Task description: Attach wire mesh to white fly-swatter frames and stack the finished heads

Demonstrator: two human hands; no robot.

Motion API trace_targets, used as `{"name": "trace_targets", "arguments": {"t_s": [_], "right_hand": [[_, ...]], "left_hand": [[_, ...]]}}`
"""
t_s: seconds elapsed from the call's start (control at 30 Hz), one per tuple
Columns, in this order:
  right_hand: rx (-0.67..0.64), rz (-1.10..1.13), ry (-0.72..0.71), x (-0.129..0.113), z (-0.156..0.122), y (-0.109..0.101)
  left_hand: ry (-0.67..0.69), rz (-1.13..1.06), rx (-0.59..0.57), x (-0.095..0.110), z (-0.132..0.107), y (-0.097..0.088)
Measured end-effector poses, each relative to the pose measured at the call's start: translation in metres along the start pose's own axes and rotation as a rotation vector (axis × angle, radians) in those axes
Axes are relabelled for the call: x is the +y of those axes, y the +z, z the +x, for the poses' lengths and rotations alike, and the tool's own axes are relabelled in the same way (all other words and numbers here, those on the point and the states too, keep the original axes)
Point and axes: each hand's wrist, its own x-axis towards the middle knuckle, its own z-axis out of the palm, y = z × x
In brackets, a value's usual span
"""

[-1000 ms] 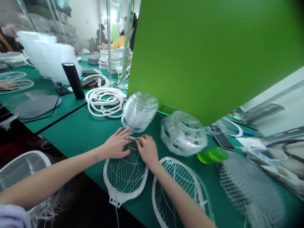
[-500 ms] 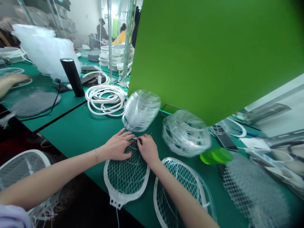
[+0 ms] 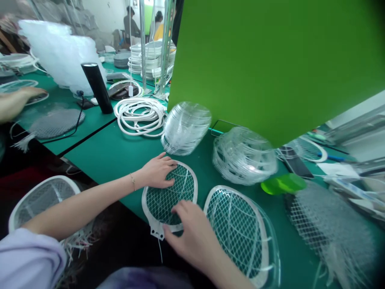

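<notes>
A white swatter head (image 3: 170, 224), racket-shaped with a diamond mesh, lies on the green table in front of me, its holed neck and a thin wire hanging toward me. My left hand (image 3: 159, 171) rests flat with spread fingers over its upper left rim. Over the lower right rim is my right hand (image 3: 192, 228), thumb and fingers apart with nothing visible between them; whether it touches the rim I cannot tell. Just to the right lies a second meshed swatter head (image 3: 261, 249), with clear plastic rings under its edge.
Behind stand a stack of clear plastic pieces (image 3: 186, 128) and a pile of clear rings (image 3: 245, 156). White frames (image 3: 140, 116), a black cylinder (image 3: 96, 88) and a green divider (image 3: 255, 72) lie beyond. Grey mesh sheets (image 3: 333, 224) are at right. Another person's hand (image 3: 30, 94) is at far left.
My right hand has left the top of the swatter head and come down toward its neck, its fingers opening. My left hand stays at the upper rim. The view has shifted slightly.
</notes>
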Motion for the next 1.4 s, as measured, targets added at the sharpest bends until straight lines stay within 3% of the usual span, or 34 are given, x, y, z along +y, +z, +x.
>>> {"name": "trace_targets", "arguments": {"t_s": [0.13,0.3,0.47,0.63,0.93,1.07,1.17,1.3,1.4], "right_hand": [[0.047,-0.113,-0.071,-0.014,-0.036,0.024],[0.133,-0.232,-0.195,-0.006,-0.036,0.033],[0.152,-0.299,-0.254,-0.002,-0.040,0.037],[0.107,-0.338,-0.204,-0.008,-0.039,0.033],[-0.035,-0.191,-0.004,-0.018,-0.038,0.024],[-0.144,0.001,0.135,-0.015,-0.022,0.013],[-0.263,0.014,0.217,-0.011,-0.002,0.007],[-0.339,0.012,0.253,-0.014,0.017,0.010],[-0.307,0.017,0.219,-0.018,0.014,0.009]], "left_hand": [[-0.001,0.024,-0.036,0.002,0.002,-0.001],[-0.004,0.039,-0.062,0.007,-0.006,-0.006],[0.096,0.007,-0.070,0.024,-0.034,-0.016],[0.062,-0.084,-0.214,0.028,-0.050,-0.025],[0.047,-0.095,-0.313,0.026,-0.049,-0.019],[0.011,-0.078,-0.359,0.030,-0.047,-0.021],[-0.012,-0.073,-0.382,0.035,-0.044,-0.023],[-0.056,-0.080,-0.412,0.039,-0.041,-0.020],[-0.070,-0.086,-0.408,0.036,-0.045,-0.017]]}}
